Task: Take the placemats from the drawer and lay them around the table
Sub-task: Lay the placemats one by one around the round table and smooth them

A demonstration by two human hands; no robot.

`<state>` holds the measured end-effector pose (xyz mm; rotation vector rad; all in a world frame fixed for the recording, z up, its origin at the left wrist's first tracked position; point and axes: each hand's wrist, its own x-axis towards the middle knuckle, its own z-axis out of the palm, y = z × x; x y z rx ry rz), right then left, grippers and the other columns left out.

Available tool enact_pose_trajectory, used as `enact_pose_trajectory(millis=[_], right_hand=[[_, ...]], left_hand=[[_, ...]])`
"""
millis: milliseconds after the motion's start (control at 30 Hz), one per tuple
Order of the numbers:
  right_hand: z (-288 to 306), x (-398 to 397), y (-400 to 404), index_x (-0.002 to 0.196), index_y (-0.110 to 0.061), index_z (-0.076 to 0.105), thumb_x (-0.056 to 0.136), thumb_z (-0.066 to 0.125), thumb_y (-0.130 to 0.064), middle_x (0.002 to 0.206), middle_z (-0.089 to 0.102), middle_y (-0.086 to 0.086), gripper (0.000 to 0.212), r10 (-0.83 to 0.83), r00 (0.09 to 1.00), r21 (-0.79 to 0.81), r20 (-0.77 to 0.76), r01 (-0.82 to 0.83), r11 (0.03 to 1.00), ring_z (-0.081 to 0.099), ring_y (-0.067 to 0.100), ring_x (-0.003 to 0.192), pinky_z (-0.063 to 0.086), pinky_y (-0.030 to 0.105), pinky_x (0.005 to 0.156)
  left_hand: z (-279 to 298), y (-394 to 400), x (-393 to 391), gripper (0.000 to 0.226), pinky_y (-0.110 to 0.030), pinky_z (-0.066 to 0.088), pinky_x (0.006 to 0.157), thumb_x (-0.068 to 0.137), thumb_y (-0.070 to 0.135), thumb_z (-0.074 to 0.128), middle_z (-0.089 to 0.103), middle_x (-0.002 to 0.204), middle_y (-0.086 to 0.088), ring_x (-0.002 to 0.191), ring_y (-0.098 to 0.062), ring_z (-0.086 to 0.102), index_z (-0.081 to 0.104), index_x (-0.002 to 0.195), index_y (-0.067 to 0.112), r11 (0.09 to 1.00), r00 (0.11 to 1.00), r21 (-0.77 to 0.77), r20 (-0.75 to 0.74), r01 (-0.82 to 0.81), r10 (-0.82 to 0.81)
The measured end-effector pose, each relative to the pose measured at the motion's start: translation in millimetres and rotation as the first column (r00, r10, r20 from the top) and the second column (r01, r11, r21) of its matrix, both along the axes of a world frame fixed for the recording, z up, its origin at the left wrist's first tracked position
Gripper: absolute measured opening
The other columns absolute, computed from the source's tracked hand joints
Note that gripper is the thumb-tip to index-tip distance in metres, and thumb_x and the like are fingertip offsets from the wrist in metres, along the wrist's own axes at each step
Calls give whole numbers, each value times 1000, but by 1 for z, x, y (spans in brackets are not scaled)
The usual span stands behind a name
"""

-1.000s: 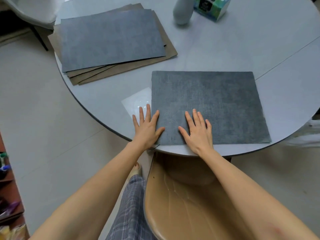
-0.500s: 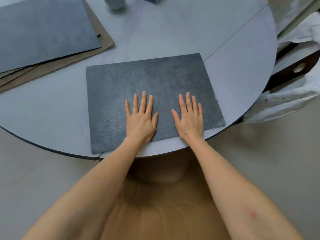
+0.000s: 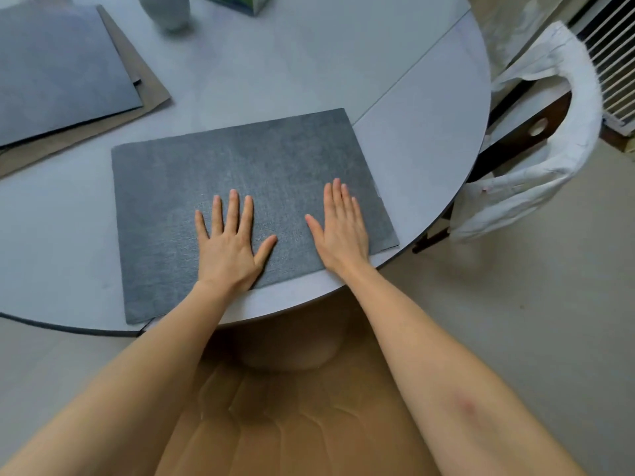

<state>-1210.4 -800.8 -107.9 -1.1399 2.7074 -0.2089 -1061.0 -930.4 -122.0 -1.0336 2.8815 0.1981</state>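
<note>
A stack of placemats (image 3: 58, 73) is seen at the desk's (image 3: 309, 70) far left. A grey placemat (image 3: 240, 166) lies at the near edge, pressed flat by the left hand (image 3: 228, 247) and right hand (image 3: 342, 231), fingers straight.

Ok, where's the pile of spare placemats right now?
In the head view the pile of placemats sits at the table's far left, beyond the single placemat under both hands, left of the grey bottle.
</note>
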Motion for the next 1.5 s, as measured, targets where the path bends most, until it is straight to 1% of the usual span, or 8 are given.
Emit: enact_pose_trajectory(millis=[300, 400, 567, 800, 967, 1200, 1367, 1500], right_hand=[[1, -35, 74, 152, -6, -4, 100, 15, -50, 160, -9, 12, 70, -295, 954, 84, -55, 298, 951, -11, 21, 148, -5, 39, 122], [2, -30, 33, 152, -6, -2, 101, 20, -47, 160, -6, 12, 69, -168, 984, -12, -61, 167, 986, -7, 21, 149, -6, 36, 121], [-13, -33, 46, 153, -10, 3, 102, 19, -44, 161, 1, 7, 63, 0, 999, 42, -53, 2, 999, -2, 19, 149, -2, 37, 122], [0, -66, 102, 152, -8, -3, 102, 17, -40, 161, -8, 9, 62, -188, 981, 68, -57, 192, 979, -10, 18, 148, -9, 34, 120], [-4, -54, 41, 153, -12, 1, 102, 19, -39, 162, -2, 5, 60, 43, 999, -13, -28, -43, 999, -5, 17, 149, -6, 35, 120], [-3, -65, 84, 152, -14, -6, 102, 12, -41, 161, -9, 3, 59, -47, 998, 116, -48, 53, 992, -12, 15, 148, -10, 37, 120], [19, -51, 23, 152, -6, 5, 103, 25, -35, 161, -1, 10, 61, -150, 989, -57, -6, 150, 987, -5, 20, 149, -7, 34, 121], [21, -51, -56, 153, -10, 8, 103, 29, -36, 161, 2, 8, 60, 85, 995, -108, 44, -80, 991, -2, 19, 149, -5, 31, 120]], left_hand=[[37, 28, -73, 74, -67, -6, 111, 94, 57, 21, 4, 159, -21, 146, -40, -4, 18, 150, 7, 997, 995, -2, 62, -83, 83], [22, 58, -93, 68, -61, -7, 114, 98, 55, 14, -8, 161, -9, 147, -31, -13, -1, 153, 19, 992, 993, 17, -4, 122, -122], [0, 65, -85, 66, -60, -7, 115, 95, 56, 7, -3, 162, -3, 148, -29, -7, -1, 153, 25, 997, 997, 35, -29, 76, -75], [3, 64, -87, 59, -61, -6, 115, 100, 49, 12, -1, 162, -2, 148, -29, -5, 1, 153, 27, 993, 995, 77, -47, 91, -87], [-1, 61, -87, 55, -57, -4, 116, 100, 42, 13, 4, 162, 0, 149, -25, 1, 5, 153, 30, 996, 993, 52, -89, 77, -73], [19, 48, -85, 54, -54, -3, 116, 101, 41, 17, 5, 162, 3, 148, -23, 5, 7, 153, 33, 989, 993, 92, -13, 119, -119], [41, -5, -90, 43, -59, -6, 113, 101, 30, 33, 34, 153, 8, 142, -18, 26, 41, 142, 28, 970, 982, 190, -139, 151, -126], [34, -67, -94, 51, -59, -10, 113, 102, 35, 26, 14, 161, 2, 149, -22, 3, 23, 151, 21, 991, 995, 131, -100, 18, -4]])
